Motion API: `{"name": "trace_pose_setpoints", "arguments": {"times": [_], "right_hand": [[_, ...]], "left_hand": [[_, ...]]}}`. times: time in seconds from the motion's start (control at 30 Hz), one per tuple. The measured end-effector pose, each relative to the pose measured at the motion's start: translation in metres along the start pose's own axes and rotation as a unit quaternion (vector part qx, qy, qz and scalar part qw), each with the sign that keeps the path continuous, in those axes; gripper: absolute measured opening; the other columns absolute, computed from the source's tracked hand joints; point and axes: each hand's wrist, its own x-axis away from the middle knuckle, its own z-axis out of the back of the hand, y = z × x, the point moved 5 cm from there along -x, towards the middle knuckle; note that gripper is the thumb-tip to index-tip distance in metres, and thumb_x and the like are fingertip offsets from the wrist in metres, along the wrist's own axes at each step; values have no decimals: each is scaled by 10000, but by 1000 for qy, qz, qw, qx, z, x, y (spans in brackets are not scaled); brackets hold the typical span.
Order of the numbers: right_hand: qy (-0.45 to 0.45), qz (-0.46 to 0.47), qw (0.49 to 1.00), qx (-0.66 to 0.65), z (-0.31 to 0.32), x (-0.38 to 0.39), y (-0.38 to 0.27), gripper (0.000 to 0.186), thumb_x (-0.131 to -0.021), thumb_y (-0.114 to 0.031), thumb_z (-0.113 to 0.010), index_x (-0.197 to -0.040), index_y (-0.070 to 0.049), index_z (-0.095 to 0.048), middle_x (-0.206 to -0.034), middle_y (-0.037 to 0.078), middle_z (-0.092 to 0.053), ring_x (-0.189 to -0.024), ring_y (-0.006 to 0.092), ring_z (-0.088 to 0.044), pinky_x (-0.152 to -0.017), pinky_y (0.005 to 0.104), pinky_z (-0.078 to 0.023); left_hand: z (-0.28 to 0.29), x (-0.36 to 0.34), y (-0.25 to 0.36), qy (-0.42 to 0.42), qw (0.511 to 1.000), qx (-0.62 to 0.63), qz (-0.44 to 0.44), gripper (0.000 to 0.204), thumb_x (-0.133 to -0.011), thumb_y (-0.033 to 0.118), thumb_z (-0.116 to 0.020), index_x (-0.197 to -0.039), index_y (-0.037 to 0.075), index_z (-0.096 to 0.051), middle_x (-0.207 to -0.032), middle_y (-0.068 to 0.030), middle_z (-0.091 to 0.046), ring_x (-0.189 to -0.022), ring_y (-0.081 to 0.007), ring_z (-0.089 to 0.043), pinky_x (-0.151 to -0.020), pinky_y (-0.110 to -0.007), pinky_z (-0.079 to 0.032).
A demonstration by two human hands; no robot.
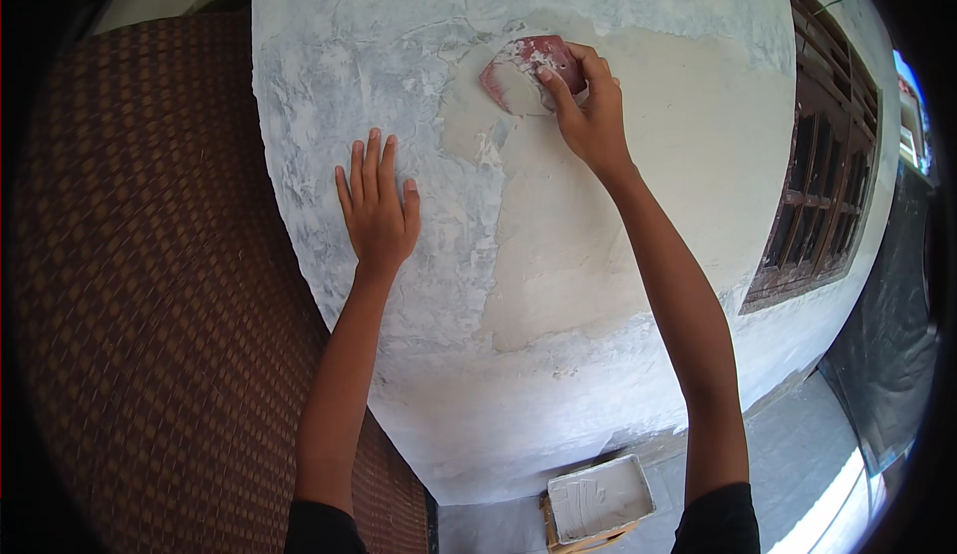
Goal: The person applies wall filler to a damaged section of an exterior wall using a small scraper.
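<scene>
My right hand grips a reddish putty spreader, a flat plate smeared with white putty. Its face lies against the upper part of the wall, at the border of a smooth beige patch. Thumb on the near face, the other fingers reach round its right edge. Lower and to the left, my left hand rests flat on the rough, whitish-blue part of the wall with its fingers spread and nothing in it. The spreader's edge toward the wall is partly hidden.
Below, a white rectangular tray of pale putty sits on a wooden stand by the wall's foot. A brown woven mat covers the left side. At right are a brown wooden window and a dark plastic sheet.
</scene>
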Motion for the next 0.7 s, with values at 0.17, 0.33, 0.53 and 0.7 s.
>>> {"name": "trace_pose_setpoints", "arguments": {"times": [0.17, 0.33, 0.53, 0.7], "right_hand": [[209, -177, 957, -93, 42, -7, 24, 298, -990, -182, -600, -1209, 14, -549, -1043, 125, -674, -889, 182, -646, -803, 323, -524], [-47, -69, 994, -69, 15, 6, -3, 309, -971, -220, -632, -1213, -31, -598, -1013, 133, -668, -858, 221, -638, -804, 340, -506], [62, -151, 986, -32, 39, 5, 25, 276, -971, -174, -605, -1183, 3, -597, -943, 141, -685, -773, 190, -634, -748, 347, -521], [-3, -177, 978, -111, 29, 21, 5, 275, -973, -176, -620, -1189, -9, -585, -949, 119, -686, -752, 153, -627, -694, 304, -506]], "left_hand": [[0, 1, 3, -5, 1000, 0, -8, 553, -982, 239, -440, -1508, 80, -376, -1586, -113, -343, -1484, -332, -264, -1202, -563, -126], [2, 1, 2, -7, 1000, -2, -7, 556, -979, 238, -445, -1508, 81, -377, -1584, -114, -348, -1485, -333, -264, -1203, -558, -126], [1, 0, 5, -8, 1000, 5, -7, 556, -978, 231, -448, -1510, 83, -376, -1585, -112, -348, -1485, -332, -265, -1203, -558, -128], [2, 1, 1, -2, 1000, -1, -4, 543, -978, 233, -455, -1498, 87, -404, -1579, -109, -364, -1479, -325, -284, -1200, -562, -138]]}}
